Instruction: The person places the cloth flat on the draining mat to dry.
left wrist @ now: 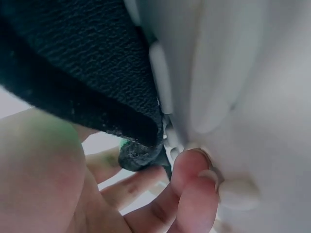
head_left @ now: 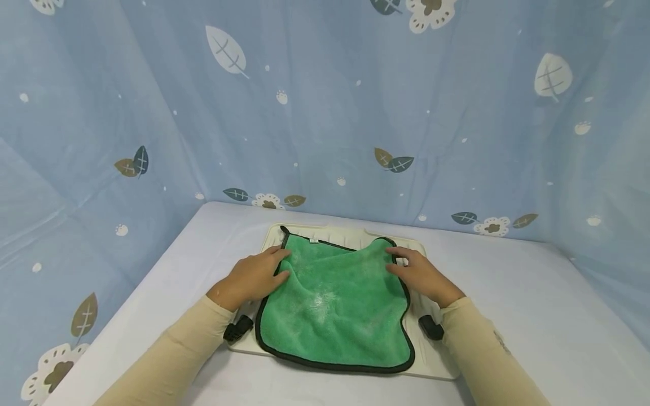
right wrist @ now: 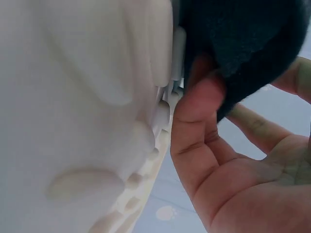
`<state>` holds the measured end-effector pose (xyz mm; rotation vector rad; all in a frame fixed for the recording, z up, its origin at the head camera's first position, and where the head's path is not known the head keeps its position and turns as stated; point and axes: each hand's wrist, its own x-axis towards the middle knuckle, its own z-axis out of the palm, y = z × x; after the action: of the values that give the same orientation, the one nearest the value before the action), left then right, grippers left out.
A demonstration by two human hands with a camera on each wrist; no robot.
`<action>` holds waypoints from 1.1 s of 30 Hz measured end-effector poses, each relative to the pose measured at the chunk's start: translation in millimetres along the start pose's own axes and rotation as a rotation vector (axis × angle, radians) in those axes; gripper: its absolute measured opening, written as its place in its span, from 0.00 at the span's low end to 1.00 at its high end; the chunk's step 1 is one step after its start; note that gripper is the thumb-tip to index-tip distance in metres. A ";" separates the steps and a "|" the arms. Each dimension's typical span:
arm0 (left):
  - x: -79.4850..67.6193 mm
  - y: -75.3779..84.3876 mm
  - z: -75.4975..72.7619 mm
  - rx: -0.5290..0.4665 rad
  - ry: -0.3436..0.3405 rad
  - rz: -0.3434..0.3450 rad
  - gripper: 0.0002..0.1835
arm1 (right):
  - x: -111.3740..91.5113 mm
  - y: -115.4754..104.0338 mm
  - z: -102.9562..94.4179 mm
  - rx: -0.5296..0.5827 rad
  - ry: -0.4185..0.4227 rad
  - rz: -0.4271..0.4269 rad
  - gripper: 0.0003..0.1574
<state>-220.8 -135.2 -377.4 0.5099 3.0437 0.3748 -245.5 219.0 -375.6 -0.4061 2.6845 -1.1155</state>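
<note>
A green plush towel [head_left: 335, 304] with black edging lies spread and slightly rumpled over a cream ribbed board [head_left: 434, 361]. My left hand [head_left: 258, 274] grips the towel's left edge, thumb and forefinger on its top face. In the left wrist view the other fingers [left wrist: 197, 204] are curled beside the pale board, below the towel's dark edge [left wrist: 87, 107]. The right hand [head_left: 418, 273] holds the towel's upper right edge. Its curled fingers [right wrist: 194, 131] press against the cloth's shadowed underside in the right wrist view.
Two black latch-like pieces, one at the left [head_left: 237, 329] and one at the right [head_left: 431, 327], sit near the board's front corners. A white-covered table [head_left: 533, 316] bears the board. Blue patterned curtains [head_left: 325, 113] hang behind and at the sides.
</note>
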 end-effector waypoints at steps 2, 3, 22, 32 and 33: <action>-0.2 0.6 0.0 -0.020 -0.008 -0.010 0.30 | 2.4 -0.2 -0.6 0.002 0.006 0.007 0.31; -0.5 0.8 0.0 -0.029 -0.011 -0.014 0.30 | 3.4 -0.3 -0.8 0.005 0.007 0.013 0.31; 6.4 -2.5 2.5 -0.064 0.076 -0.082 0.36 | 3.4 3.6 -7.6 -0.022 0.109 0.055 0.33; 8.2 -0.5 -0.1 -0.079 0.062 -0.121 0.36 | 5.4 4.4 -8.7 -0.071 0.106 0.030 0.38; 7.7 -0.6 0.4 -0.076 0.056 -0.119 0.36 | 5.4 4.9 -8.1 -0.067 0.097 0.030 0.39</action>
<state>-228.2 -133.2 -377.9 0.3182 3.0796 0.5052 -253.8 225.9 -373.9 -0.3291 2.8082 -1.0658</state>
